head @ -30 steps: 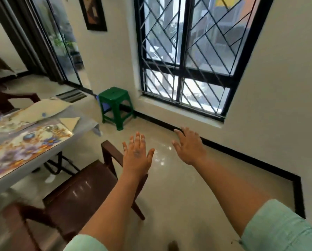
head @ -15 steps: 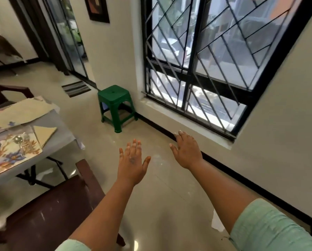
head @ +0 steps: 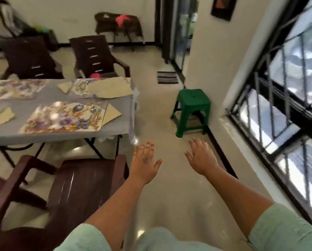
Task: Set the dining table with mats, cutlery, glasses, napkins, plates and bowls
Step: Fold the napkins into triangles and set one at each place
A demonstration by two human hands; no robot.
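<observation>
Both hands, left (head: 144,163) and right (head: 202,158), are held flat and empty beside the table (head: 64,137); plates, bowls and glasses should be fetched next.

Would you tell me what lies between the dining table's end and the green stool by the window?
In the head view, only bare glossy floor separates the dining table from the green stool; nothing stands between them.
</observation>
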